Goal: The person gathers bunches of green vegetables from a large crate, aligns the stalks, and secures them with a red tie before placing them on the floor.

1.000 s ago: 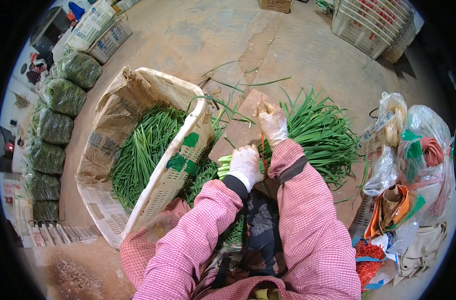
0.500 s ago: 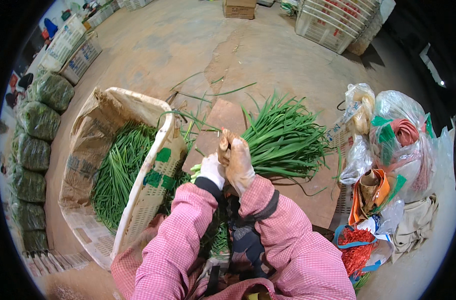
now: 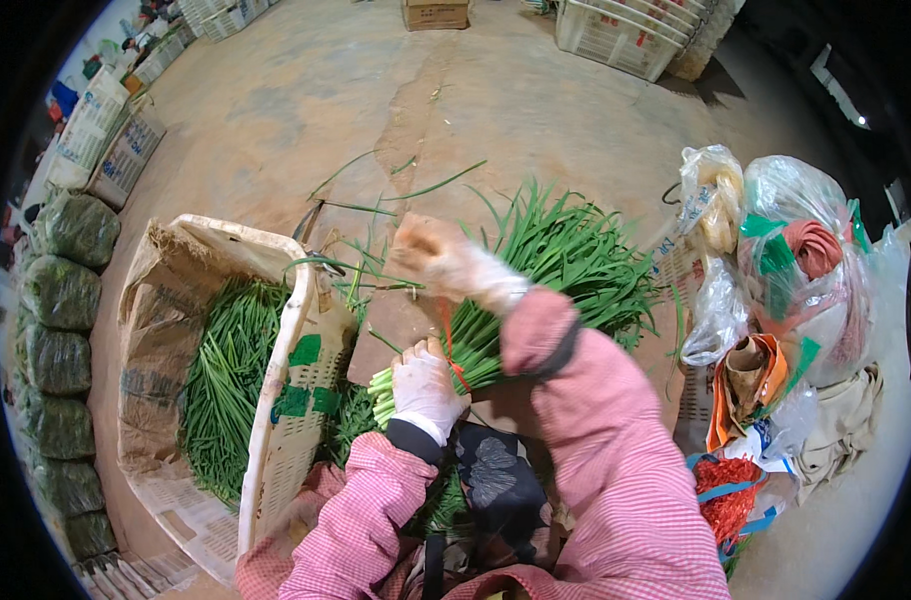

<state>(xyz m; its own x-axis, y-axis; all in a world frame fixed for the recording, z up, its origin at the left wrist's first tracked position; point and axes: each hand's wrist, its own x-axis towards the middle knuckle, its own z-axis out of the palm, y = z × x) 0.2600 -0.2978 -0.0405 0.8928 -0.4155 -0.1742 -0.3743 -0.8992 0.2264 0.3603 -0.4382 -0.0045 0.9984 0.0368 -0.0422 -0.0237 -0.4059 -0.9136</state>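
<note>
A bunch of garlic chives [image 3: 566, 260], with long green leaves and pale cut ends, lies across a reddish-brown board [image 3: 636, 400]. My left hand [image 3: 428, 385], in a whitish glove, is closed round the stems near those ends. A red tie string [image 3: 457, 371] goes round the bunch just right of it. My right hand [image 3: 441, 258], gloved too, is a closed fist raised above the board. The string runs up from the bunch to this fist; its end is hidden inside the fingers.
A white plastic crate [image 3: 266, 440] lined with brown sacking holds loose chives at left. Several wrapped green bundles [image 3: 66, 295] are stacked beyond it. At right lie plastic bags [image 3: 711, 305] and red strings [image 3: 731, 500]. Stacked crates [image 3: 616, 40] stand at the back.
My hands have moved apart. The right fist has gone up and left with the string, while the left has dropped nearer to me, round the stems. The red tie now shows.
</note>
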